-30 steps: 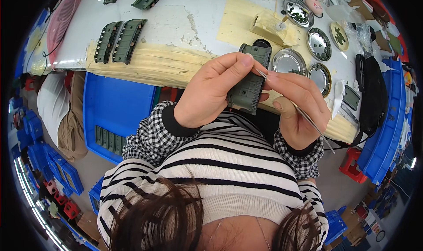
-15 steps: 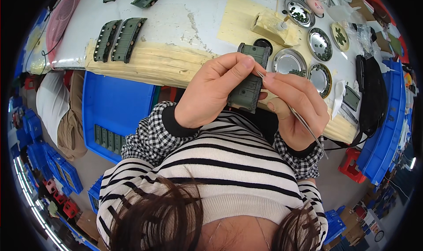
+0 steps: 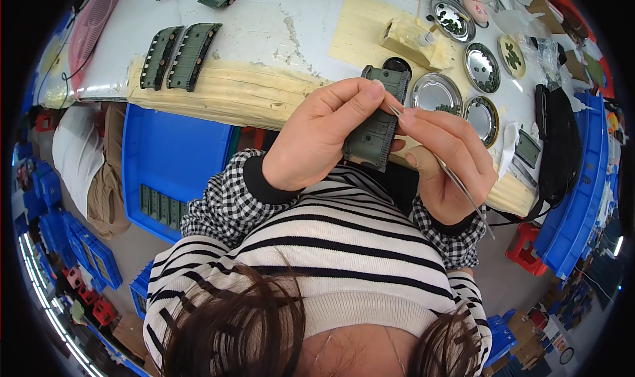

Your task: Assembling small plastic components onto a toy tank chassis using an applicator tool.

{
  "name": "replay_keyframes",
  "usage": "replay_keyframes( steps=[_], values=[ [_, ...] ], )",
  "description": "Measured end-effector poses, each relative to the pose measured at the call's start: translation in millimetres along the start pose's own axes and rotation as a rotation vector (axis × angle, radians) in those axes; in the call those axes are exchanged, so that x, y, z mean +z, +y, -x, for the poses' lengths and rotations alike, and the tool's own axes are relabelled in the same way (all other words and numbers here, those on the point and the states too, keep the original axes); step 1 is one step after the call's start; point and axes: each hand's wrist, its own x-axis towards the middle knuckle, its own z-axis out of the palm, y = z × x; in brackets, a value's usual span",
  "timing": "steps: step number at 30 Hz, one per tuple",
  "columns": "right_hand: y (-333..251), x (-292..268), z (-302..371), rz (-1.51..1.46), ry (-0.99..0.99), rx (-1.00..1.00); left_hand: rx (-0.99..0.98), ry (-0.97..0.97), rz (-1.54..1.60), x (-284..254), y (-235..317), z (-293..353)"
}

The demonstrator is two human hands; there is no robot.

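Note:
My left hand (image 3: 324, 129) is closed around a dark green model tank hull (image 3: 372, 139) with ridged long edges, held tilted above the table's front edge. Its thumb and forefinger pinch together over the hull's middle; whatever is between them is too small to make out. A pair of metal tweezers (image 3: 463, 185) is gripped in my right hand (image 3: 453, 155). The tips point left and meet the left fingertips, while the handle end runs back past my right wrist. Under the right hand a fingertip shows beside the hull's edge. A wrap covers my right thumb.
Similar green hulls (image 3: 193, 56) lie at the table's left. Several metal dishes (image 3: 435, 94) of tiny green parts stand at right, near a yellowish block with a small bottle (image 3: 426, 40). A blue bin (image 3: 178, 152) sits below the table edge, a green part inside.
The tweezers and both hands stay almost in place over the hull, with only a slight shift of the fingers. The whole view has moved a little.

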Motion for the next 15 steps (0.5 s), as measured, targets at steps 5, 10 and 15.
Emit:
replay_keyframes(
  steps=[5, 10, 15],
  values=[
    [-1.7, -1.4, -1.1, 0.004, -0.009, 0.021, 0.026, -0.001, -0.018, -0.9, -1.4, -1.0],
    [-2.7, 0.4, -2.1, -0.008, 0.000, 0.039, 0.035, 0.016, -0.042, 0.9, -0.8, 0.4],
    [1.7, 2.3, 2.3, -0.083, 0.062, 0.115, 0.002, -0.063, -0.099, -2.1, 5.1, 3.6]
  ],
)
